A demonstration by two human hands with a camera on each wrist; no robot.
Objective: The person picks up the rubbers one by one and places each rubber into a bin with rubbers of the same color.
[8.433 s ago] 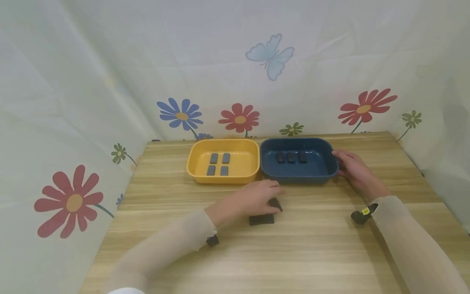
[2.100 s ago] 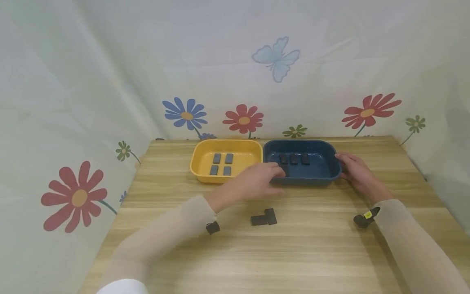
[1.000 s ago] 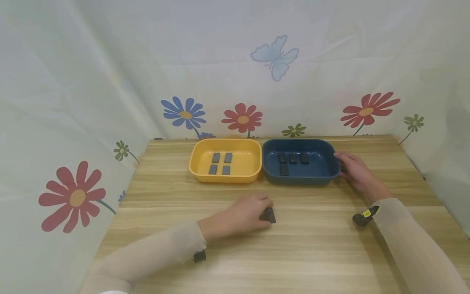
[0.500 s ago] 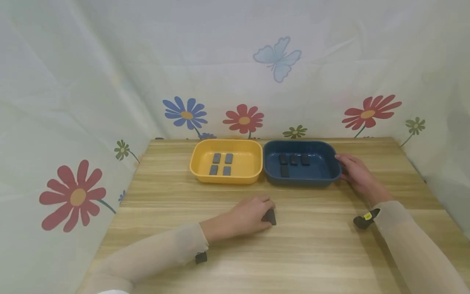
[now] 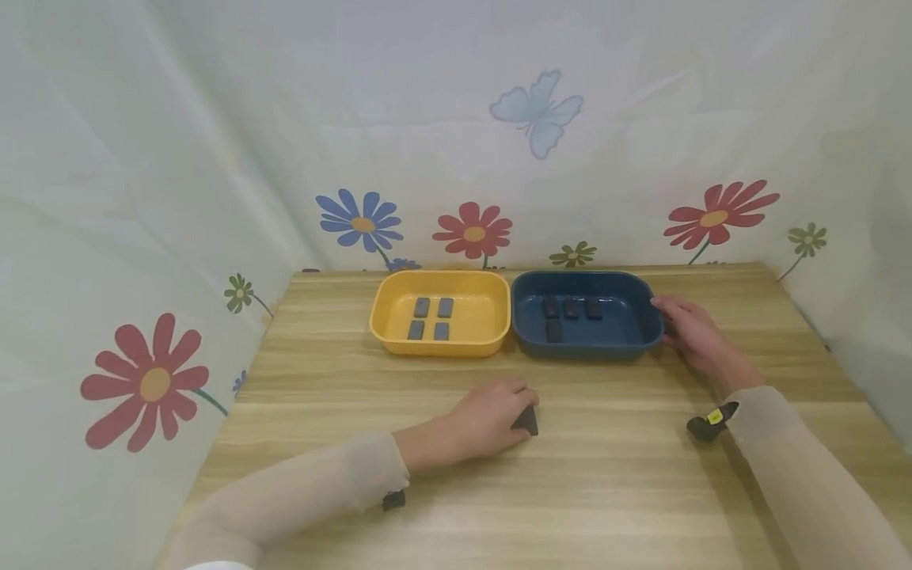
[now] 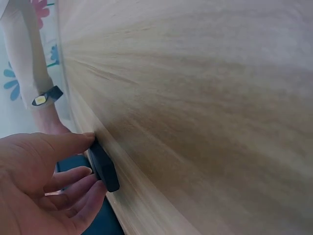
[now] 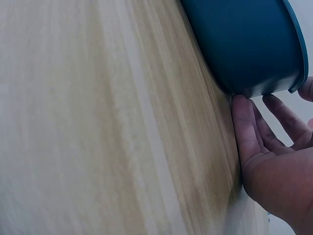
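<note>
My left hand (image 5: 492, 419) is low over the table, pinching a small dark rectangular block (image 6: 103, 166) between thumb and fingertips. In the head view part of that block shows past the fingers. My right hand (image 5: 694, 328) touches the right end of the blue tray (image 5: 584, 348), its fingertips against the outer wall (image 7: 244, 49). Inside this tray lie three dark blocks (image 5: 571, 308) in a back row and one dark block (image 5: 553, 331) in front at the left. Several grey blocks (image 5: 442, 331) lie in two rows in the yellow tray (image 5: 442, 348).
The two trays stand side by side at the back of the wood-grain table (image 5: 606, 491). Behind and beside it hangs a pale cloth (image 5: 427, 119) printed with flowers and a butterfly. Both wrists carry a small black device (image 5: 705, 429).
A fourth-position dark block now sits in the blue tray's front left. My left hand returned from the tray to the table blocks, where it has stayed this last second. My right hand kept its place.
</note>
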